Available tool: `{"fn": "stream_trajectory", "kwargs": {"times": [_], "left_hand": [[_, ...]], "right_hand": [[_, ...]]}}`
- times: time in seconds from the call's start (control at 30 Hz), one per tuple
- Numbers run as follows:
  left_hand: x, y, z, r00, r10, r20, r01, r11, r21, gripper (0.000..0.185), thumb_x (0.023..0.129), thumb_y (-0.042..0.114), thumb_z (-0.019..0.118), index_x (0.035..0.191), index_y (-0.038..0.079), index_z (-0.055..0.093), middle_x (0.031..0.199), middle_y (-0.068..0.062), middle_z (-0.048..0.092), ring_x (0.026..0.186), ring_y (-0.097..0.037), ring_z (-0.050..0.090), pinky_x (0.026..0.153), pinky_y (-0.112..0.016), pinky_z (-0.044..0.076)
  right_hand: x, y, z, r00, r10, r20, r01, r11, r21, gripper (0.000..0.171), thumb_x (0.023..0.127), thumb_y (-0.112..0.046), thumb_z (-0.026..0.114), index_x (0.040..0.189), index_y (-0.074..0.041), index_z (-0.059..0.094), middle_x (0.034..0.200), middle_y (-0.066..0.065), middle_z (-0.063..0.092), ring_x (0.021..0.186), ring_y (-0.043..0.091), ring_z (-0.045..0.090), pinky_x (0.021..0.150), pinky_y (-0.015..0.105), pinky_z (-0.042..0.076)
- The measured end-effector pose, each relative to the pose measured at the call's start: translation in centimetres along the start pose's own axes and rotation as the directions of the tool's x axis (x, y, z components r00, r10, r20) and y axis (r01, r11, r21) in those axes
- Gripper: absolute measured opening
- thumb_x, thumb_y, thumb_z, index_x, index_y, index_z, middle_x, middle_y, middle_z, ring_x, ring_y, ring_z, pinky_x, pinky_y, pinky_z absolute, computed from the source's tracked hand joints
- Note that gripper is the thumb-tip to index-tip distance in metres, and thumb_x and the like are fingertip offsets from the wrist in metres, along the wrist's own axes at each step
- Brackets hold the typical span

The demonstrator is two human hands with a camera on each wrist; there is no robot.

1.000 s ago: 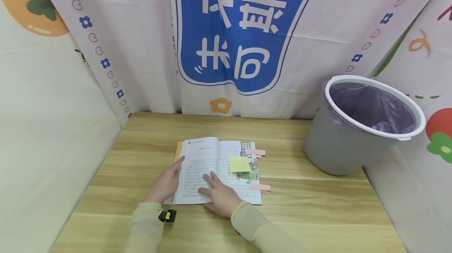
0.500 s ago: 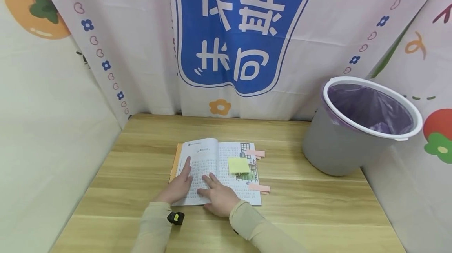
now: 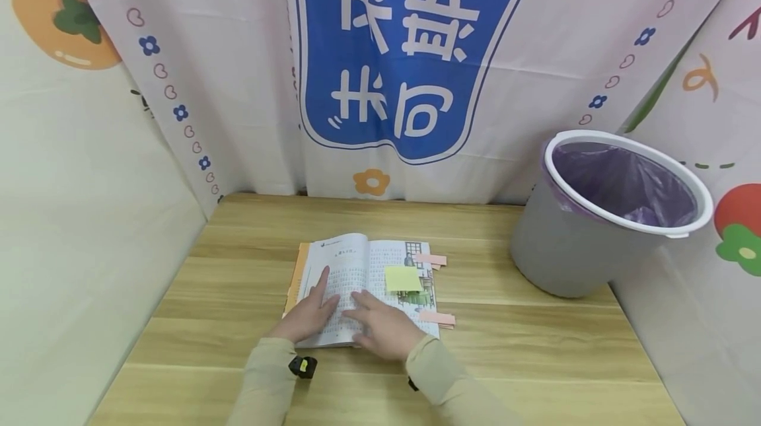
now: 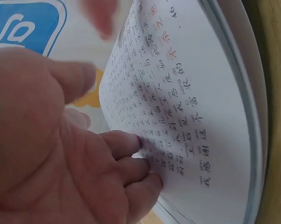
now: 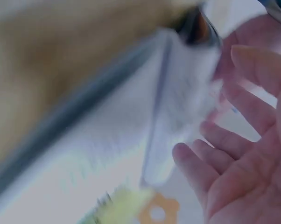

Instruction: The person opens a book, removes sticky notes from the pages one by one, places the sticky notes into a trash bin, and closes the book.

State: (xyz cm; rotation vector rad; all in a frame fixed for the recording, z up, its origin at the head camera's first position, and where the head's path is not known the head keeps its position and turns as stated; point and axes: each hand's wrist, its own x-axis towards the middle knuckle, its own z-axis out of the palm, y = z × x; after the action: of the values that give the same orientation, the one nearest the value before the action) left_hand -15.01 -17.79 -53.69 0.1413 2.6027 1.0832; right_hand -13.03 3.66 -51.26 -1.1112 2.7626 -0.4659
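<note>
An open book [image 3: 341, 261] with printed pages lies on the wooden table. My left hand [image 3: 308, 317] rests on its left page; in the left wrist view its fingertips [image 4: 154, 182] touch the paper. Near the gutter, over the lower part of the book, is my right hand [image 3: 386, 330], blurred in the head view. The right wrist view shows its fingers [image 5: 192, 163] spread and loosely bent, holding nothing. A yellow sticky note [image 3: 402, 279] is on the right page, partly over a picture. Pink tabs [image 3: 431, 259] stick out past the right edge.
A grey bin [image 3: 565, 248] with a white rim and purple liner stands at the table's back right. Printed white curtains [image 3: 255, 102] enclose the back and sides. The wooden table top [image 3: 523, 360] extends around the book.
My left hand has moved from the book's left edge rightward onto the left page. Most recently my right hand has shifted right, from the left page to near the gutter.
</note>
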Motion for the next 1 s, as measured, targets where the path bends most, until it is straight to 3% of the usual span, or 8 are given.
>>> {"fn": "stream_trajectory", "kwargs": {"times": [0.2, 0.33, 0.47, 0.7, 1.0], "left_hand": [[0.2, 0.6, 0.8, 1.0, 0.004, 0.017, -0.005, 1.0, 0.01, 0.08, 0.103, 0.048, 0.046, 0.16, 0.012, 0.003, 0.158, -0.032, 0.01, 0.141, -0.056, 0.003, 0.109, -0.071, 0.015], [0.5, 1.3, 2.2, 1.0, 0.004, -0.001, -0.004, 0.99, 0.141, 0.087, 0.098, 0.056, 0.05, 0.16, 0.009, 0.011, 0.154, -0.041, 0.005, 0.139, -0.062, 0.001, 0.108, -0.072, 0.015], [0.4, 2.1, 3.6, 0.999, -0.019, -0.036, 0.028, 0.963, 0.27, 0.103, 0.089, 0.064, 0.06, 0.159, 0.005, 0.012, 0.152, -0.045, 0.003, 0.137, -0.066, 0.002, 0.109, -0.072, 0.015], [0.0, 4.5, 4.4, 0.986, -0.107, -0.126, 0.141, 0.942, 0.304, 0.121, 0.074, 0.056, 0.081, 0.158, 0.002, 0.012, 0.149, -0.048, 0.006, 0.134, -0.069, 0.01, 0.106, -0.072, 0.025], [0.1, 5.6, 5.3, 0.973, -0.172, -0.155, 0.219, 0.9, 0.377, 0.126, 0.073, 0.063, 0.078, 0.158, 0.001, 0.009, 0.148, -0.05, 0.008, 0.134, -0.067, 0.014, 0.106, -0.069, 0.029]], "right_hand": [[-1.0, 2.1, -3.7, 0.986, 0.068, -0.154, -0.075, 0.996, -0.04, 0.044, 0.091, -0.022, 0.072, 0.133, -0.011, 0.063, 0.148, 0.012, 0.048, 0.137, 0.033, 0.043, 0.103, 0.047, 0.044], [-1.5, 3.9, -4.8, 0.968, 0.128, -0.218, -0.143, 0.988, -0.058, 0.043, 0.089, -0.018, 0.075, 0.129, -0.007, 0.065, 0.142, 0.014, 0.053, 0.133, 0.034, 0.048, 0.102, 0.047, 0.046], [-1.7, 5.3, -4.6, 0.961, 0.178, -0.214, -0.191, 0.981, -0.043, 0.043, 0.089, -0.017, 0.075, 0.128, -0.004, 0.065, 0.14, 0.017, 0.055, 0.131, 0.035, 0.05, 0.103, 0.047, 0.045], [-1.8, 6.8, -3.1, 0.936, 0.258, -0.24, -0.271, 0.962, -0.019, 0.036, 0.088, -0.013, 0.074, 0.123, -0.004, 0.068, 0.134, 0.017, 0.06, 0.123, 0.033, 0.057, 0.096, 0.045, 0.051], [-1.8, 7.8, -1.9, 0.924, 0.29, -0.248, -0.308, 0.951, -0.035, 0.04, 0.086, -0.013, 0.077, 0.123, -0.005, 0.068, 0.13, 0.015, 0.063, 0.118, 0.031, 0.06, 0.093, 0.041, 0.053]]}}
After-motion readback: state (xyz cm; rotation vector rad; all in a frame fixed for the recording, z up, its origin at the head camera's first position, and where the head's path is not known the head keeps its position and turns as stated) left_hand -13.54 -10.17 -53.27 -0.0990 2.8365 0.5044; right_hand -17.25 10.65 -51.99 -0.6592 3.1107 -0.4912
